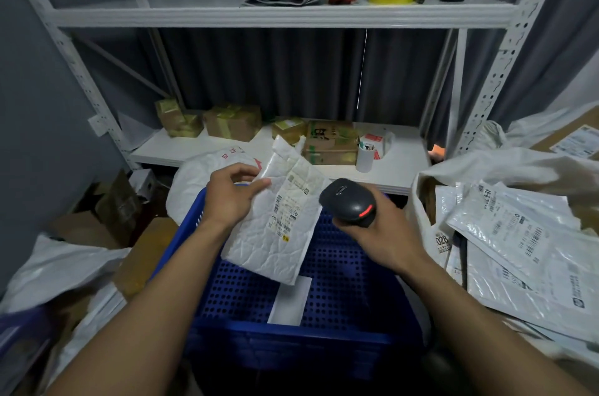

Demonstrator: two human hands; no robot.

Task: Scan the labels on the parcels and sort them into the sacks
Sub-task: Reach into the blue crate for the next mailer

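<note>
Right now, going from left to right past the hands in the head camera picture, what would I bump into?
White sack → left hand → white padded parcel → black scanner, gripped by the right hand → sack full of parcels.

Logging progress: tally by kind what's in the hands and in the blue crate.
White padded mailer, left hand: 1
Flat white parcel, blue crate: 1
Black barcode scanner, right hand: 1
Total: 3
</note>
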